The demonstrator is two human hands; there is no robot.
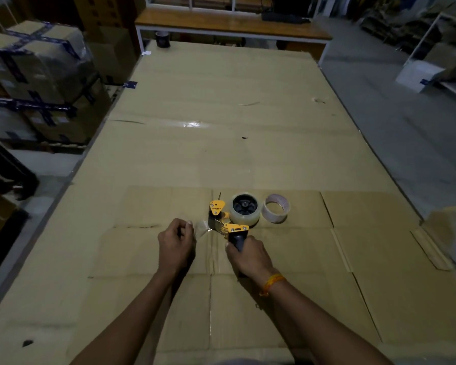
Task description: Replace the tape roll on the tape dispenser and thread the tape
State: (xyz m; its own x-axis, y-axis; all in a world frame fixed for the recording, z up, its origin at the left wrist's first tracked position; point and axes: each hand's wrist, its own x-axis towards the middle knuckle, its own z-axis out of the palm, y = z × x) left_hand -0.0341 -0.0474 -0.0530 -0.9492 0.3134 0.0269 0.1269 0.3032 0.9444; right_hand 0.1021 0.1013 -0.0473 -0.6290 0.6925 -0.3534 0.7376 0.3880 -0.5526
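A yellow and black tape dispenser lies on the cardboard-covered table. A full clear tape roll sits on its black hub. My right hand grips the dispenser's dark handle. My left hand pinches the clear tape end, which is drawn out to the left of the dispenser's front. An almost bare cardboard core lies just right of the dispenser.
A flattened cardboard box lies under the work area. A dark tape roll stands at the table's far left corner. Stacked taped cartons are at the left, a wooden bench behind, shelving at the right.
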